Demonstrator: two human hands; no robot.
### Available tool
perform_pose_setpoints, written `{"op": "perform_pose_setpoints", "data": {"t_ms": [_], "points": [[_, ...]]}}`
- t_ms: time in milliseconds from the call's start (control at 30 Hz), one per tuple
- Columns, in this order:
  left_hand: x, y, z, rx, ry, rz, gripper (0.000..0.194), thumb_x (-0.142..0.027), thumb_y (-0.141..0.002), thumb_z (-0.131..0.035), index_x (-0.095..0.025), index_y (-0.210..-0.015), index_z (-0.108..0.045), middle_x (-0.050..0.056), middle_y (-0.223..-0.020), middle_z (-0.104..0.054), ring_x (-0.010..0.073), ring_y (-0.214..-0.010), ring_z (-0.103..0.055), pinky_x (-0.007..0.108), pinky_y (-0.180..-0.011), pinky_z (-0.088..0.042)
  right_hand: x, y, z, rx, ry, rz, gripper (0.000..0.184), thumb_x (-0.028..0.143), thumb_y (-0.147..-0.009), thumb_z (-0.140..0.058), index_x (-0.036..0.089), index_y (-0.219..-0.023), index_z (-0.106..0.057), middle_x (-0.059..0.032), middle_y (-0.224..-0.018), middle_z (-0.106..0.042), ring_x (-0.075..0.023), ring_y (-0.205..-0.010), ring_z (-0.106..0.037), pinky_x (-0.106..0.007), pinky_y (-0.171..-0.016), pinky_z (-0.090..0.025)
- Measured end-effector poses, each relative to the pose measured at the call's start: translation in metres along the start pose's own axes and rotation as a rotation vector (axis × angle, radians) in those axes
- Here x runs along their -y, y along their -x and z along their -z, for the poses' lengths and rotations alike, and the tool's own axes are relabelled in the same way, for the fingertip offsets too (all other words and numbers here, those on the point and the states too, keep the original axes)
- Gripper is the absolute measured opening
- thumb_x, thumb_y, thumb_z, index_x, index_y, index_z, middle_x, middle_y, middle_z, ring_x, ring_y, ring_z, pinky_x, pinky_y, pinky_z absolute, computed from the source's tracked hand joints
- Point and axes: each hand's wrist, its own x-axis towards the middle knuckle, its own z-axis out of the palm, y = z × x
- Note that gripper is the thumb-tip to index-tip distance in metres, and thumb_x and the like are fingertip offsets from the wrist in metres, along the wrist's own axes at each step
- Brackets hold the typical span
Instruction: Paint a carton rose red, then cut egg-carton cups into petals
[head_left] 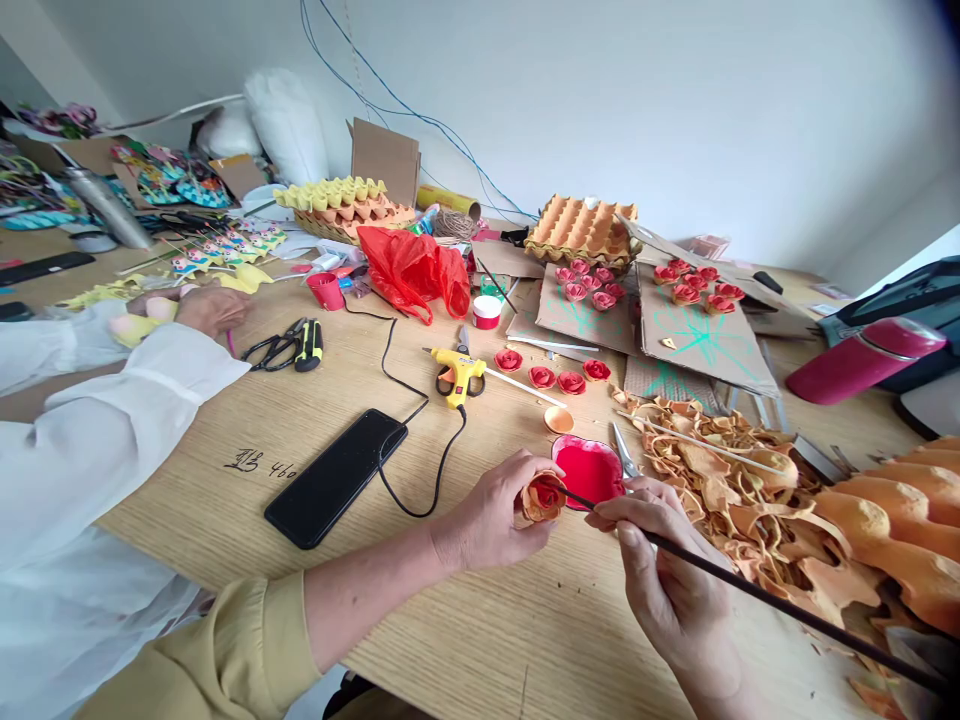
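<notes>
- Left hand (491,518) curls round the orange flower (541,503).
- Right hand (671,575) pinches the brush (787,608), tip inside the flower.
- Red paint dish (592,442) lies just beyond.

Loose red roses (541,377): four; yellow glue gun (459,374): one; pink bottle (862,362): one; red paint dish (589,470): one

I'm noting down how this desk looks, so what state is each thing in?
Left hand, holding the flower
flower, red inside, outer petals orange
Right hand, holding the brush
brush, tip in the flower
Paint dish, uncovered, red paint inside
Phone, flat, screen dark
Glue gun, lying down, corded
Pink bottle, lid on
</notes>
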Motion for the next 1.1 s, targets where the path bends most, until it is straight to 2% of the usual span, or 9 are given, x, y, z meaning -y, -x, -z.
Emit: {"op": "perform_pose_setpoints", "data": {"t_ms": [133, 400, 533, 700, 833, 900, 1000, 1100], "points": [[-0.0008, -0.0005, 0.0014, 0.025, 0.007, -0.008, 0.044, -0.013, -0.075, -0.067, -0.019, -0.118, -0.058, 0.007, -0.104, -0.064, 0.0197, -0.091, -0.063, 0.030, -0.079, -0.053, 0.0000, -0.0018, 0.0003, 0.023, 0.020, -0.007, 0.019, 0.012, -0.097, -0.048, 0.022, -0.102, -0.063, -0.0016, -0.081, -0.068, -0.0173, -0.079, -0.064, -0.041, -0.089, -0.049], [-0.0003, -0.0016, 0.0033, 0.061, 0.006, 0.020, 0.049, -0.010, -0.071, -0.067, -0.020, -0.118, -0.059, 0.006, -0.102, -0.064, 0.0193, -0.089, -0.062, 0.029, -0.077, -0.052, -0.0042, 0.0040, 0.0038, -0.100, 0.024, -0.060, 0.018, 0.011, -0.096, -0.050, 0.022, -0.098, -0.065, -0.0027, -0.080, -0.068, -0.0214, -0.094, -0.062, -0.041, -0.091, -0.049], [0.0002, -0.0012, 0.0026, 0.052, -0.005, 0.012, 0.047, -0.011, -0.073, -0.066, -0.018, -0.118, -0.058, 0.006, -0.100, -0.063, 0.0186, -0.088, -0.061, 0.029, -0.076, -0.051, -0.0048, 0.0045, 0.0030, -0.084, 0.003, -0.046, 0.018, 0.011, -0.096, -0.051, 0.022, -0.098, -0.065, -0.0028, -0.079, -0.068, -0.0214, -0.092, -0.062, -0.043, -0.092, -0.048], [0.0007, -0.0012, 0.0023, 0.040, -0.011, -0.029, 0.047, -0.011, -0.074, -0.066, -0.018, -0.119, -0.057, 0.006, -0.102, -0.063, 0.0185, -0.089, -0.061, 0.030, -0.078, -0.051, -0.0044, 0.0019, 0.0014, 0.011, 0.001, -0.005, 0.019, 0.009, -0.094, -0.052, 0.022, -0.104, -0.063, -0.0018, -0.083, -0.070, -0.0180, -0.081, -0.063, -0.041, -0.087, -0.049], [0.0015, -0.0016, 0.0024, 0.026, -0.013, -0.016, 0.044, -0.012, -0.074, -0.066, -0.018, -0.117, -0.057, 0.006, -0.102, -0.062, 0.0180, -0.088, -0.060, 0.029, -0.076, -0.051, -0.0051, 0.0025, 0.0035, -0.051, 0.070, 0.057, 0.022, 0.007, -0.092, -0.055, 0.021, -0.106, -0.063, -0.0018, -0.081, -0.071, -0.0189, -0.082, -0.065, -0.043, -0.092, -0.049], [0.0019, -0.0016, 0.0023, 0.022, -0.005, 0.008, 0.043, -0.013, -0.075, -0.066, -0.019, -0.117, -0.058, 0.006, -0.103, -0.062, 0.0178, -0.089, -0.060, 0.027, -0.074, -0.051, -0.0053, 0.0035, 0.0044, -0.074, 0.068, 0.079, 0.023, 0.005, -0.090, -0.055, 0.021, -0.104, -0.063, -0.0018, -0.081, -0.072, -0.0178, -0.076, -0.066, -0.044, -0.093, -0.050], [0.0019, -0.0014, 0.0023, 0.024, 0.004, 0.032, 0.044, -0.013, -0.075, -0.066, -0.019, -0.117, -0.057, 0.006, -0.105, -0.062, 0.0172, -0.089, -0.061, 0.026, -0.072, -0.051, -0.0034, 0.0030, 0.0043, -0.083, 0.033, 0.077, 0.022, 0.004, -0.089, -0.055, 0.020, -0.102, -0.064, -0.0011, -0.080, -0.072, -0.0160, -0.068, -0.065, -0.045, -0.091, -0.050], [0.0010, -0.0014, 0.0027, 0.034, 0.003, 0.030, 0.043, -0.014, -0.076, -0.065, -0.019, -0.117, -0.057, 0.006, -0.105, -0.062, 0.0175, -0.090, -0.061, 0.027, -0.074, -0.051, -0.0011, 0.0009, 0.0030, -0.060, 0.032, 0.082, 0.022, 0.005, -0.090, -0.054, 0.020, -0.101, -0.064, -0.0010, -0.079, -0.072, -0.0169, -0.073, -0.066, -0.043, -0.090, -0.050]]}}
